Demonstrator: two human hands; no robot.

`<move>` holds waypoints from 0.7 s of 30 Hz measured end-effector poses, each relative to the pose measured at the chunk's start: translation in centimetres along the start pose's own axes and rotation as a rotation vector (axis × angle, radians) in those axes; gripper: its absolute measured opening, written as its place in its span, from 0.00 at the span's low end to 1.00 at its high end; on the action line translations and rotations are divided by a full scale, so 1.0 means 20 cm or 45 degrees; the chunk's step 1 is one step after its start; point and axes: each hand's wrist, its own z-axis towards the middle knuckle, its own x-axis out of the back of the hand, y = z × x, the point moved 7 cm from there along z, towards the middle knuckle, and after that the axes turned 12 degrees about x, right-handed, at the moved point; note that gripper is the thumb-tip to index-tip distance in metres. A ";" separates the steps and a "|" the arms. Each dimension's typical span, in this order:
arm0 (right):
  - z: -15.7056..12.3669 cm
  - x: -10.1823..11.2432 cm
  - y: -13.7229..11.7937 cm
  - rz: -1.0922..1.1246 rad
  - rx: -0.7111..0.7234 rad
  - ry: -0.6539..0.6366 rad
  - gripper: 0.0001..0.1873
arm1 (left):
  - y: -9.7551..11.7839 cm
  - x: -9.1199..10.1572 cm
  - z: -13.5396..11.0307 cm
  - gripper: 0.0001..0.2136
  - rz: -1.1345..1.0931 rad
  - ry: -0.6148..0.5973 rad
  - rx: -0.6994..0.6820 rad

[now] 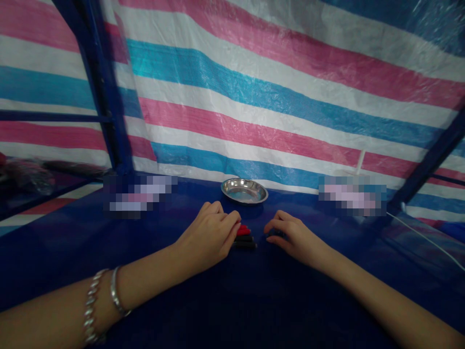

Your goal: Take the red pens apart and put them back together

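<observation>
A small bunch of short sticks, red (pixel 243 230) and black (pixel 244 245), lies side by side on the dark blue table cover (pixel 225 300). My left hand (pixel 210 235) rests on the cover with its fingers curled onto the left ends of the sticks, touching them. My right hand (pixel 290 235) lies just right of the sticks, fingers bent and slightly apart, holding nothing and a little clear of them. A small shiny metal dish (pixel 244 190) stands just behind the sticks, and it looks empty.
A striped pink, white and blue tarp (pixel 276 97) hangs close behind the table. Dark blue frame posts stand at the back left (pixel 103 92) and at the right (pixel 432 155). A thin white cord (pixel 425 237) runs across the right side of the cover.
</observation>
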 end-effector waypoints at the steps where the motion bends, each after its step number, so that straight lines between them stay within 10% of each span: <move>1: 0.00 0.00 0.00 0.002 -0.003 0.001 0.08 | 0.00 0.00 0.00 0.12 -0.003 -0.001 0.000; 21: 0.00 0.02 0.03 -0.045 -0.037 -0.001 0.07 | -0.01 -0.02 -0.01 0.12 0.008 -0.034 0.009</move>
